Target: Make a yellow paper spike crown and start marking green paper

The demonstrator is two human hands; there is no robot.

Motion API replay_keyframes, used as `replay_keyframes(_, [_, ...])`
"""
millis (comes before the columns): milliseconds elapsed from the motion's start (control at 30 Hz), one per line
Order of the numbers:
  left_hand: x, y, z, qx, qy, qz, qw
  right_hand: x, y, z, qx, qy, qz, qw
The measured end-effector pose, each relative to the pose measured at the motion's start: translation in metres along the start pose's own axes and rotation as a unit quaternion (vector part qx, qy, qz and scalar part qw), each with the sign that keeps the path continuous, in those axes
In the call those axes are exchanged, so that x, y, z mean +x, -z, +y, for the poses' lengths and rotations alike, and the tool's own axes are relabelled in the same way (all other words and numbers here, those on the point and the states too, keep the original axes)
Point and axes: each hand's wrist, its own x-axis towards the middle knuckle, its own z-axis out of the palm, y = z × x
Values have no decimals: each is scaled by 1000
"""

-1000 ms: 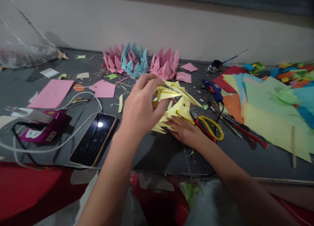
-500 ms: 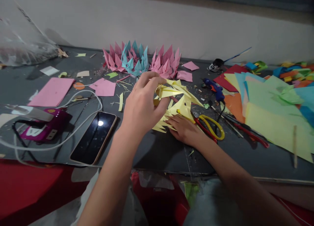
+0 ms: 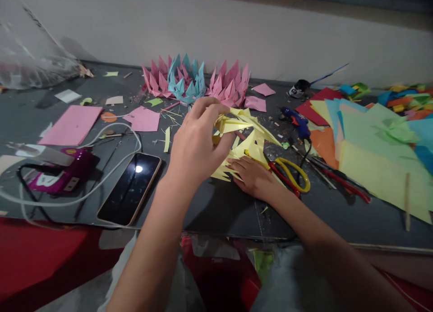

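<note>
Curved yellow folded-paper points form a spiky ring, the yellow paper crown (image 3: pixel 248 143), just above the dark table in front of me. My left hand (image 3: pixel 199 140) is closed on its upper left side, thumb below and fingers curled over the top. At its lower edge my right hand (image 3: pixel 253 176) has its fingers bent against the paper, gripping it near the tabletop; some fingertips are hidden by yellow points. Right beside that hand lie scissors (image 3: pixel 296 174) with yellow and red handles. Behind stand a blue paper crown (image 3: pixel 186 84) and a pink paper crown (image 3: pixel 230 86).
A phone (image 3: pixel 130 190) and a purple power adapter (image 3: pixel 66 172) with looping white cable occupy the left. A blue glue gun (image 3: pixel 296 120), red-handled pliers (image 3: pixel 348 181) and coloured paper sheets (image 3: pixel 379 167) lie to the right. Pink paper (image 3: pixel 72 125) and scraps are scattered around.
</note>
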Motion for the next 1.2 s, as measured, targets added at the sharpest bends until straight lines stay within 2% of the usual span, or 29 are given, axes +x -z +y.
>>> replay_keyframes(200, [-1,0,0,-3,-3,-1,1000,-6,4,-4,-3,2,31,1000])
replay_keyframes(500, [-1,2,0,-9,-6,-10,1000,-14,14,-16,0,-8,16,1000])
replay_keyframes(733, [-3,3,-4,-6,-14,-20,1000,-22,10,-22,23,-24,6,999])
replay_keyframes(1200, [-4,5,-4,1,-16,-30,999,-20,9,-23,22,-28,8,999])
